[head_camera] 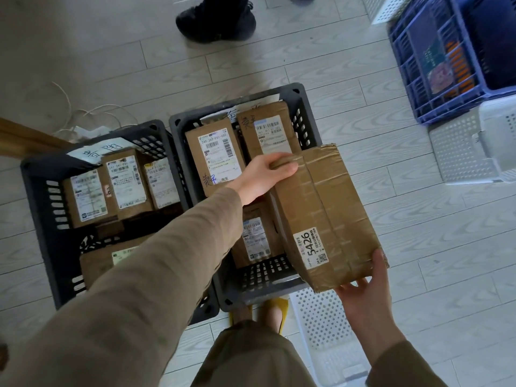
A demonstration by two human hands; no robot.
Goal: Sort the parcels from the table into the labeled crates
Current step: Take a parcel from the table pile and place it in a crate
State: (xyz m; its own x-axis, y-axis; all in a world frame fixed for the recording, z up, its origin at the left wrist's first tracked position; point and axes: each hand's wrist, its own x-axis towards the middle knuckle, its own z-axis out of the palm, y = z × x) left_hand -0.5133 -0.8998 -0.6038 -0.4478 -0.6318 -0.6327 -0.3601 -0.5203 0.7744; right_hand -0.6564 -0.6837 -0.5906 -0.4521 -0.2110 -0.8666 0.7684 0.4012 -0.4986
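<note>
Both hands grip the parcel [326, 213], left hand [259, 175] curled over its far end, right hand [368, 294] pinching its near corner, above the outer rim of the right crate [305, 110]; placing appears underway, and lowering it inside likely needs shifting leftward.

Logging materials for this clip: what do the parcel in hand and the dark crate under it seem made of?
The held parcel looks like brown cardboard, matte, banded with glossy clear tape that wrinkles and shines. The dark crate seems moulded plastic, matte grey, judging by its slotted walls.
</note>
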